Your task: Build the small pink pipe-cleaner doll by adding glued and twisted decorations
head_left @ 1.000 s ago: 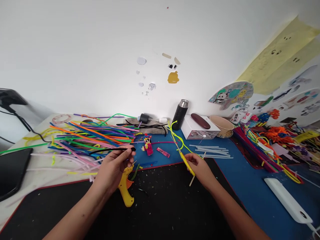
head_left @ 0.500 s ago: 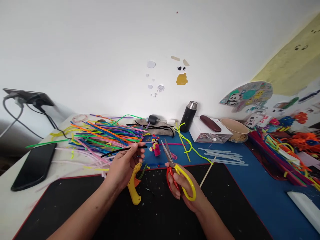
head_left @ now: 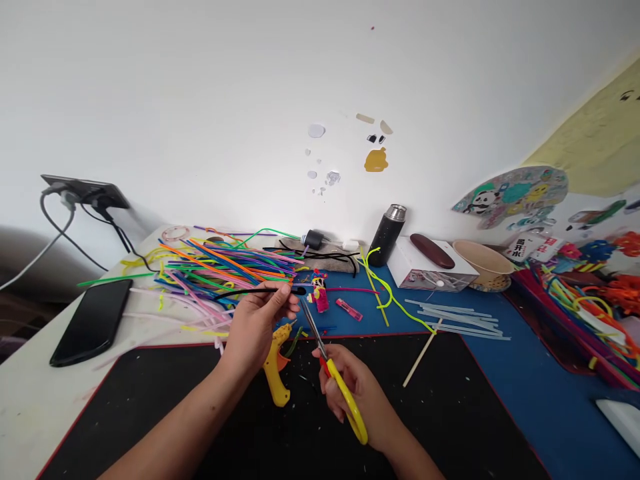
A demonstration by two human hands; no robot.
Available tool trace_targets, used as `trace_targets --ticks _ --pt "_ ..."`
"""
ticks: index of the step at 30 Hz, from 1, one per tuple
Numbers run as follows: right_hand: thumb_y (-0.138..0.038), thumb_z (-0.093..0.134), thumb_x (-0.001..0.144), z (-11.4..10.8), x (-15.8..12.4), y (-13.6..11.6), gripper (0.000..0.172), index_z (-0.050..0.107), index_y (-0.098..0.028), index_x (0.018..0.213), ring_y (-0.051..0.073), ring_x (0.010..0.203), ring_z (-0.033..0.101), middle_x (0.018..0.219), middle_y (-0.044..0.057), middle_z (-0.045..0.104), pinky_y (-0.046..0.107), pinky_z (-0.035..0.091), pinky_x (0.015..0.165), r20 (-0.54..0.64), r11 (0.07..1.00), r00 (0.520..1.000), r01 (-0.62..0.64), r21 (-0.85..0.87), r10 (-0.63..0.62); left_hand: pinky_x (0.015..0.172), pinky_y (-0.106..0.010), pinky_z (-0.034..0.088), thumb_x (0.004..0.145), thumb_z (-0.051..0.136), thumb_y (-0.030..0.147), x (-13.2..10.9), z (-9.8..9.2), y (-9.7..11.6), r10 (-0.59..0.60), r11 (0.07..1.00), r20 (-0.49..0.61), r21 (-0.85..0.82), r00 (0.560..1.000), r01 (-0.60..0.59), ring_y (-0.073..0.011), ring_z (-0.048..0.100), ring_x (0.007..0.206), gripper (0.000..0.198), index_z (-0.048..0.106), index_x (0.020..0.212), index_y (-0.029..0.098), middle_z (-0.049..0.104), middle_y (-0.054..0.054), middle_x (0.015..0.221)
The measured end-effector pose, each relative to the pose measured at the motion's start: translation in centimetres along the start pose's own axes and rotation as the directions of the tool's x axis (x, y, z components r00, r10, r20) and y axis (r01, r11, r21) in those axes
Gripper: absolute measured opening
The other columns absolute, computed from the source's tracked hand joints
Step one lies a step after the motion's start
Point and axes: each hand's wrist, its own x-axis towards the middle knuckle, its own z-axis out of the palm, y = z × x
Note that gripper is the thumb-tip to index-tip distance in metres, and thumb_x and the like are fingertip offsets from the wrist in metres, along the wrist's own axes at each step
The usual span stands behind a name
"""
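Left hand: the left hand [head_left: 257,327] is closed in a pinch on a black pipe cleaner [head_left: 245,292], thumb and fingertips right near its right end, held up a bit above the worktop [head_left: 30,400].
Black pipe cleaner: it runs roughly level, with the long part sticking out to the left over the colourful pile and only a short stub poking out past the fingers.
Right hand: the right hand [head_left: 357,393] is wrapped round the handles of the scissors [head_left: 330,370], one loop yellow and the other red.
Scissors: the blades point up and away, tips just under that short stub. The blades look pretty close together, and I honestly can't tell if they touch the stem.
Under the hands: a yellow glue gun [head_left: 275,373] is lying on the black mat [head_left: 150,400], between the two wrists.
Behind: there's a big messy pile of pipe cleaners [head_left: 225,270] and a tiny red and yellow figure [head_left: 320,295] just beside the scissor tips.
Off to the left: a dark phone [head_left: 93,320] lies flat.
Off to the right: there's a black flask [head_left: 387,237], a white box [head_left: 430,270] and a thin wooden stick [head_left: 423,350] lying across the mat edge.
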Motion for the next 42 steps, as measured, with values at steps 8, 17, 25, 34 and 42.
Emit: trace_targets --ticks 8,17,25,34,42 --pt "-0.041 0.086 0.082 0.5 0.2 0.9 0.044 0.066 -0.022 0.117 0.003 0.049 0.031 0.078 -0.007 0.049 0.018 0.029 0.044 -0.087 0.996 0.996 -0.013 -0.085 0.006 0.055 -0.024 0.050 0.065 0.096 0.049 0.2 -0.2 -0.5 0.031 0.997 -0.010 0.066 0.999 -0.031 -0.0135 0.062 0.058 0.045 0.071 0.082 0.014 0.070 -0.002 0.066" --pt "-0.055 0.084 0.083 0.5 0.6 1.0 0.051 0.067 -0.022 0.119 0.002 0.045 0.033 0.078 -0.007 0.052 0.019 0.034 0.042 -0.090 1.000 0.996 0.009 -0.018 -0.010 0.057 -0.026 0.052 0.070 0.091 0.054 -0.3 -0.4 -0.8 0.067 0.979 0.008 0.192 0.998 -0.068 -0.0153 0.063 0.058 0.045 0.070 0.080 0.016 0.070 -0.002 0.063" --pt "-0.059 0.087 0.076 0.9 0.8 -0.1 0.058 0.064 -0.022 0.115 0.002 0.038 0.038 0.073 -0.009 0.050 0.019 0.033 0.038 -0.130 1.000 0.991 -0.028 0.005 0.028 0.059 -0.027 0.053 0.072 0.089 0.057 -0.9 -0.4 -1.0 0.008 0.971 0.041 0.240 0.999 -0.018 -0.0153 0.063 0.057 0.045 0.070 0.080 0.017 0.071 -0.002 0.065" --pt "-0.058 0.087 0.077 0.9 0.7 -0.5 0.057 0.066 -0.020 0.114 0.002 0.036 0.037 0.068 -0.011 0.047 0.019 0.032 0.037 -0.119 0.999 0.992 -0.039 -0.004 0.038 0.060 -0.030 0.054 0.068 0.091 0.057 -0.9 -0.5 -1.0 -0.015 0.965 0.033 0.262 0.999 0.006 -0.0183 0.065 0.058 0.045 0.072 0.077 0.017 0.073 -0.005 0.065" --pt "-0.060 0.087 0.076 1.0 0.9 -0.8 0.058 0.066 -0.021 0.113 0.002 0.036 0.037 0.069 -0.011 0.047 0.019 0.031 0.036 -0.131 0.999 0.990 -0.049 0.008 0.050 0.060 -0.028 0.053 0.067 0.092 0.056 -0.7 -0.6 -1.0 -0.043 0.962 0.053 0.272 0.998 0.027 -0.0173 0.065 0.059 0.046 0.072 0.078 0.017 0.073 -0.005 0.066"
